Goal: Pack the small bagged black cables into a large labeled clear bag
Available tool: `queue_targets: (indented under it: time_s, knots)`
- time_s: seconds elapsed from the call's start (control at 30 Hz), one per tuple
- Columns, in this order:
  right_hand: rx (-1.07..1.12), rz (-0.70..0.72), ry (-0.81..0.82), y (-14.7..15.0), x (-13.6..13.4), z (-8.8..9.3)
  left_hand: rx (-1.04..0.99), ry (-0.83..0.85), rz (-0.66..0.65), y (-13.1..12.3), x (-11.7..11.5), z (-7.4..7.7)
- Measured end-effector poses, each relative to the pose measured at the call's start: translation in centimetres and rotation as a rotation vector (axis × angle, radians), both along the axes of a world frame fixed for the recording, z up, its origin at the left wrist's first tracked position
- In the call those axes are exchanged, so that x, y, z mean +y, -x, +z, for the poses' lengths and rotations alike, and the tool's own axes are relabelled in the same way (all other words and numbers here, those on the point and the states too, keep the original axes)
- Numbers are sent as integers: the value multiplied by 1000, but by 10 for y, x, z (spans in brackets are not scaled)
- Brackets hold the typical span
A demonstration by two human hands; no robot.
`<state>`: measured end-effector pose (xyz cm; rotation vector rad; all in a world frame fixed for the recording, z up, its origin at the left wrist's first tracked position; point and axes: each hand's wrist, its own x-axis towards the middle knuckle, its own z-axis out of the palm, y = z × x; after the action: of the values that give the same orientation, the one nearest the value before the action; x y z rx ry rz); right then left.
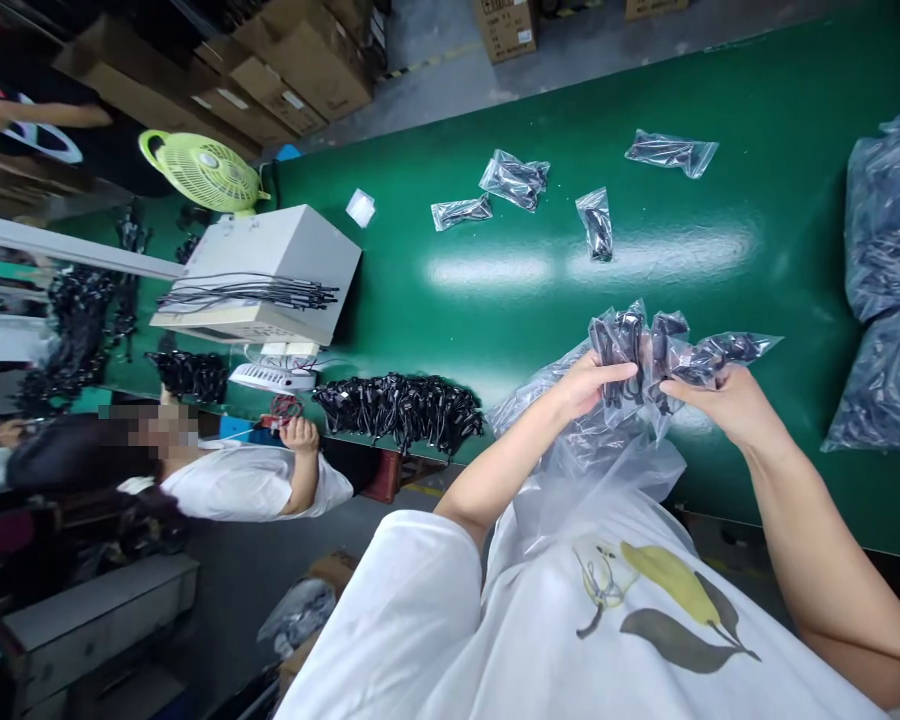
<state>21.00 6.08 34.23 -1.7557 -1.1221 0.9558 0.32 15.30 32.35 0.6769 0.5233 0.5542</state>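
Observation:
Several small clear plastic bags with black cables inside [621, 340] are bunched together in front of me. My left hand [586, 384] is closed on the left side of the bunch, its thumb pressed over the plastic. On the other side, my right hand [724, 400] grips more bagged cables [727, 350], whose clear end sticks out to the right. Beneath both hands a large clear plastic bag [630, 465] lies against my shirt and the table edge. What it contains is partly hidden by my arms and hands.
Loose bagged cables [516, 180] lie across the green table [420, 300]. Large filled bags [889, 220] stand at the right. Left are a black cable pile [401, 410], a grey-white machine [270, 265], a green fan [206, 170] and a co-worker in a white shirt [247, 480].

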Motion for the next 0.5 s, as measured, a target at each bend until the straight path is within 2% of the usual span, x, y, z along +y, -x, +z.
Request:
queue_targets:
  time_s: [0.1,0.33,0.5]
  knots:
    - [61,11,-25,23,-4,7,-20,-8,13,7,-10,1]
    - [62,-81,-97,81,-16,11,-71,-6,92,23,-32,6]
    - [138,-134,-110,99,-31,20,-56,-82,55,42,-43,10]
